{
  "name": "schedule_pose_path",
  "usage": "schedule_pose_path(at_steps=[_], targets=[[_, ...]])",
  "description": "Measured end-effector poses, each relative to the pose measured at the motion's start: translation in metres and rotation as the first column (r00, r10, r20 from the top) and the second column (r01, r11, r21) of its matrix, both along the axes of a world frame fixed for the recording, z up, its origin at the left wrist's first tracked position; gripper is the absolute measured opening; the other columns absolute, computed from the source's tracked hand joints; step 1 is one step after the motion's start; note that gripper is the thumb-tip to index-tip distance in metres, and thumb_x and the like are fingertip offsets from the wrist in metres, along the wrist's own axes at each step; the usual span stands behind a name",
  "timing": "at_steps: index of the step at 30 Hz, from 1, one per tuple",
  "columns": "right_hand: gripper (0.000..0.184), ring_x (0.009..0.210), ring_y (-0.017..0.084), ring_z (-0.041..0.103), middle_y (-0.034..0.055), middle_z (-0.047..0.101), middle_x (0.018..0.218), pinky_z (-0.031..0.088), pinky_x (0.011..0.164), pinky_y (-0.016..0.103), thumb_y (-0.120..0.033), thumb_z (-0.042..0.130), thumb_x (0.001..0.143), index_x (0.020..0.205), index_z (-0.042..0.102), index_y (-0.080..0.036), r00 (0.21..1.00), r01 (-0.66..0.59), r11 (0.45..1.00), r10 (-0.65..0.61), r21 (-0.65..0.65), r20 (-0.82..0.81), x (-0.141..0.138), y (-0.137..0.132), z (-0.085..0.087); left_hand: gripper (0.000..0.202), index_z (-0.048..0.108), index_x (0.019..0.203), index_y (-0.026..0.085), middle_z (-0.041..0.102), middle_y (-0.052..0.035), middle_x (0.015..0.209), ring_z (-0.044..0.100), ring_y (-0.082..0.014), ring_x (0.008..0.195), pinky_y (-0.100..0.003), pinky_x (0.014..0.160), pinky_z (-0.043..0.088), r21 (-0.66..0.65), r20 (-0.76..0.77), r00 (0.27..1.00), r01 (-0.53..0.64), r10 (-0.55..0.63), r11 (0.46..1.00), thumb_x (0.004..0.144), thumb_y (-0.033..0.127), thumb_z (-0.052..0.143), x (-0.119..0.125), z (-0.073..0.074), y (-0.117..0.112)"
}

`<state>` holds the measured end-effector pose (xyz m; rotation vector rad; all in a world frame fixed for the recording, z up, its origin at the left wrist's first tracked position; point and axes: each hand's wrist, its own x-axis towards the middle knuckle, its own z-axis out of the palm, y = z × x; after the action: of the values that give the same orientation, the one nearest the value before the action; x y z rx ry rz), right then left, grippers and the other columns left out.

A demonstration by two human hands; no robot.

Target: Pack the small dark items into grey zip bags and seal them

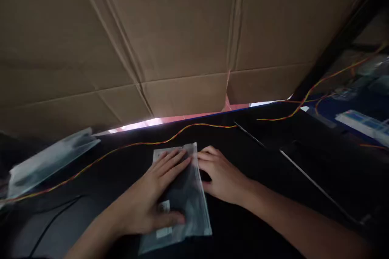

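A clear plastic bag (pixel 191 202) with something dark inside lies flat on the black work surface (pixel 261 162). My left hand (pixel 154 194) rests flat on top of the bag, fingers stretched forward and the thumb along its lower part. My right hand (pixel 220 176) sits at the bag's right edge, fingers curled toward the bag's upper corner, touching it. What the fingertips pinch, if anything, is hidden.
Large cardboard flaps (pixel 182 36) hang over the far side. A red-and-yellow twisted wire (pixel 127 145) runs across the surface behind the bag. Several more clear bags (pixel 48 162) lie stacked at the left. A dark tray edge (pixel 310 178) runs at the right.
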<state>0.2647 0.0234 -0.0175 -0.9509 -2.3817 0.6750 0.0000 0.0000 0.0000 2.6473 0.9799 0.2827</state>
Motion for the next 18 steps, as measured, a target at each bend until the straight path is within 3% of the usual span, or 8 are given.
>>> schedule_pose_path(at_steps=[3, 6, 8, 12, 15, 18], targets=[[0.022, 0.113, 0.024, 0.069, 0.0044, 0.08, 0.122, 0.052, 0.1, 0.04, -0.023, 0.08, 0.096, 0.118, 0.081, -0.026, 0.991, -0.04, 0.991, 0.023, -0.131, -0.133, 0.017, 0.013, 0.01, 0.076, 0.036, 0.167, 0.038, 0.047, -0.0104, 0.17, 0.047, -0.0405, 0.151, -0.061, 0.121, 0.039, 0.017, 0.073, 0.995, -0.065, 0.064, 0.998, 0.102, 0.075, 0.053, -0.002, 0.003, 0.001], [0.021, 0.098, 0.019, 0.073, 0.0044, 0.081, 0.116, 0.054, 0.088, 0.034, -0.017, 0.067, 0.103, 0.114, 0.082, -0.025, 0.963, 0.117, 0.965, -0.168, -0.235, -0.213, 0.026, 0.023, 0.014, 0.047, 0.053, 0.156, 0.038, 0.058, -0.0081, 0.158, 0.055, -0.0364, 0.143, -0.057, 0.115, 0.044, 0.027, 0.144, 0.968, -0.214, 0.208, 0.977, 0.114, 0.054, 0.04, -0.001, 0.002, 0.002], [0.023, 0.094, 0.019, 0.072, 0.0057, 0.081, 0.11, 0.052, 0.085, 0.035, -0.017, 0.063, 0.104, 0.111, 0.083, -0.024, 0.94, 0.216, 0.942, -0.272, -0.257, -0.206, 0.026, 0.024, 0.014, 0.044, 0.055, 0.155, 0.038, 0.057, -0.0072, 0.16, 0.053, -0.0362, 0.146, -0.059, 0.117, 0.043, 0.001, 0.164, 0.945, -0.286, 0.282, 0.958, 0.114, 0.045, 0.04, 0.003, 0.0, 0.001], [0.017, 0.081, 0.018, 0.07, 0.0042, 0.079, 0.09, 0.049, 0.074, 0.032, -0.027, 0.067, 0.102, 0.097, 0.083, -0.022, 0.947, 0.184, 0.916, -0.262, -0.356, -0.186, 0.013, 0.017, 0.01, 0.04, 0.057, 0.152, 0.038, 0.063, -0.0045, 0.155, 0.059, -0.0299, 0.143, -0.054, 0.12, 0.045, -0.166, 0.216, 0.929, -0.268, 0.3, 0.949, 0.112, 0.041, 0.049, 0.015, -0.003, -0.002], [0.021, 0.059, 0.011, 0.062, -0.0004, 0.07, 0.076, 0.044, 0.053, 0.025, -0.036, 0.067, 0.102, 0.091, 0.076, -0.02, 0.943, 0.128, 0.844, -0.267, -0.52, -0.201, 0.003, 0.01, 0.008, 0.038, 0.06, 0.146, 0.034, 0.073, -0.0038, 0.136, 0.072, -0.024, 0.12, -0.042, 0.102, 0.058, -0.299, 0.329, 0.856, -0.307, 0.399, 0.904, 0.109, 0.042, 0.057, 0.024, 0.0, -0.006], [0.021, 0.044, 0.007, 0.052, -0.0049, 0.062, 0.071, 0.038, 0.039, 0.02, -0.038, 0.063, 0.103, 0.092, 0.067, -0.02, 0.935, 0.064, 0.742, -0.278, -0.668, -0.22, -0.004, 0.003, 0.008, 0.033, 0.069, 0.133, 0.029, 0.078, -0.0026, 0.114, 0.075, -0.0206, 0.097, -0.031, 0.081, 0.06, -0.399, 0.352, 0.806, -0.331, 0.476, 0.855, 0.106, 0.046, 0.062, 0.03, 0.005, -0.008]])
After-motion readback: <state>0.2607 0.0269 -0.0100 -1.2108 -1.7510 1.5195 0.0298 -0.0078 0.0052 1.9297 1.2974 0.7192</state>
